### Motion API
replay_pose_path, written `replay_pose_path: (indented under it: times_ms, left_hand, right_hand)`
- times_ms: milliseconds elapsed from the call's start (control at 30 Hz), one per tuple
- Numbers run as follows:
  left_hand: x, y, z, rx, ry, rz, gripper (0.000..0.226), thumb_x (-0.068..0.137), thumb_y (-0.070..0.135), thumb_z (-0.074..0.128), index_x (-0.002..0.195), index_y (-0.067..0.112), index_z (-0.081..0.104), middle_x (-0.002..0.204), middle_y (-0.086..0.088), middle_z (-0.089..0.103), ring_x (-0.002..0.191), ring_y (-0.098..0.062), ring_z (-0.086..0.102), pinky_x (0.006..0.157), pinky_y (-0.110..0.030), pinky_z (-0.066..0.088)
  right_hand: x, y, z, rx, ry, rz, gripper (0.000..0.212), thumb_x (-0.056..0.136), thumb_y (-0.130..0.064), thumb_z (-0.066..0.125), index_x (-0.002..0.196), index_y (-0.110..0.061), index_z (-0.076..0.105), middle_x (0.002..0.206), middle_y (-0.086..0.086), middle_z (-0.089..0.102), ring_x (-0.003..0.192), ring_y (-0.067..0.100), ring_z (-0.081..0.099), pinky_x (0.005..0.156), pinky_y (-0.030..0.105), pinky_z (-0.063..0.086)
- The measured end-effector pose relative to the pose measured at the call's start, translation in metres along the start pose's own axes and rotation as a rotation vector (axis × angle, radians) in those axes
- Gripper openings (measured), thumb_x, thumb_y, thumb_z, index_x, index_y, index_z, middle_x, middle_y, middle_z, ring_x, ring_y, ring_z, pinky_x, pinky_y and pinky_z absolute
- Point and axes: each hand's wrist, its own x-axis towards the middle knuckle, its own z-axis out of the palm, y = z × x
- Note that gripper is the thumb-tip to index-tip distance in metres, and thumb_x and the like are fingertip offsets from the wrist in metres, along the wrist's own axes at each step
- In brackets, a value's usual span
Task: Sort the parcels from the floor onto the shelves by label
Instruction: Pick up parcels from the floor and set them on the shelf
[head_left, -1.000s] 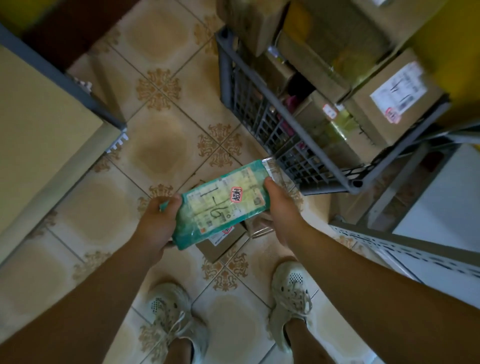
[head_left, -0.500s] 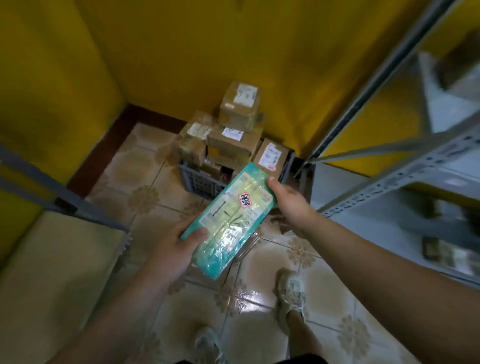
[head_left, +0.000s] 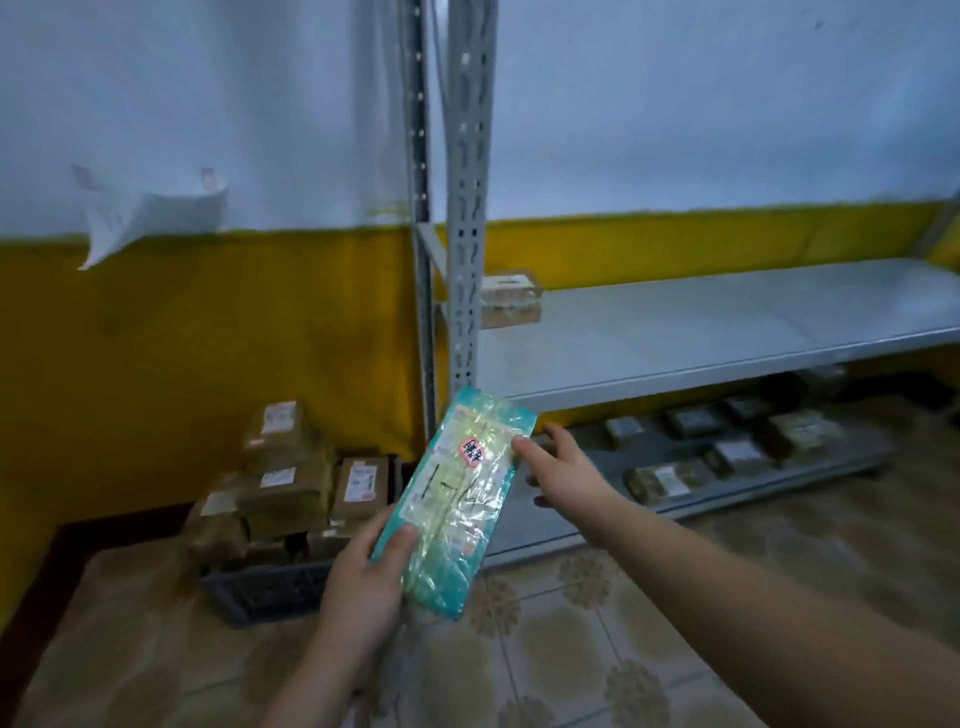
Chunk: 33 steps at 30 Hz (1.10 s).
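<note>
A flat teal plastic parcel (head_left: 457, 499) with a handwritten label and a red sticker is held upright in front of me. My left hand (head_left: 363, 582) grips its lower left edge with the thumb on its face. My right hand (head_left: 561, 473) is at its upper right edge, fingers spread, thumb just touching the parcel. Beyond it stands a grey metal shelf unit (head_left: 727, 322). One brown parcel (head_left: 509, 296) lies at the back left of the middle shelf. Several parcels (head_left: 727, 452) lie on the bottom shelf.
A dark plastic crate (head_left: 270, 587) piled with brown cardboard boxes (head_left: 291, 467) sits on the tiled floor at the left, against the yellow wall. The shelf's perforated upright post (head_left: 467, 208) rises just behind the held parcel. A paper sheet (head_left: 150, 213) hangs on the wall.
My head has lifted from the floor to the shelves. The parcel has turned from lying flat to nearly upright. My right hand has loosened from a grip to spread fingers at the parcel's edge.
</note>
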Motion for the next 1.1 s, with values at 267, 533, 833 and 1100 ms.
replay_pose_path:
  times_ms: [267,533,833,1100]
  left_hand:
    - [-0.100,0.033,0.189,0.026,-0.263,0.095,0.014,0.098,0.023,0.055,0.106,0.029,0.066,0.097,0.003,0.071,0.088,-0.018,0.068,0.083,-0.041,0.056]
    - [-0.141,0.057,0.317,-0.011,-0.511,0.065,0.027,0.101,0.028,0.049,0.125,0.022,0.059,0.098,0.003,0.069,0.079,-0.012,0.068,0.048,-0.018,0.049]
    - [-0.055,0.071,0.416,0.063,-0.616,0.039,0.017,0.099,0.031,0.052,0.114,0.032,0.061,0.103,-0.001,0.072,0.088,-0.022,0.071,0.071,-0.041,0.059]
    - [0.016,0.062,0.495,0.128,-0.680,-0.024,0.012,0.100,0.029,0.052,0.105,0.034,0.061,0.100,0.000,0.072,0.085,-0.019,0.071,0.062,-0.034,0.057]
  right_hand:
    - [-0.090,0.065,-0.206,0.039,0.255,0.054,0.080,0.088,-0.058,0.059,0.153,-0.025,0.025,0.130,0.000,0.054,0.115,0.023,0.057,0.105,0.051,0.046]
    - [-0.119,0.107,-0.333,0.135,0.384,0.113,0.075,0.094,-0.050,0.058,0.154,-0.029,0.020,0.132,0.000,0.054,0.107,0.019,0.061,0.094,0.040,0.053]
    - [-0.033,0.123,-0.399,0.154,0.482,0.196,0.078,0.094,-0.054,0.055,0.156,-0.031,0.014,0.141,0.002,0.052,0.118,0.024,0.057,0.102,0.046,0.049]
    - [0.051,0.148,-0.450,0.190,0.516,0.279,0.074,0.097,-0.049,0.054,0.156,-0.029,0.015,0.145,0.002,0.050,0.119,0.022,0.058,0.101,0.047,0.050]
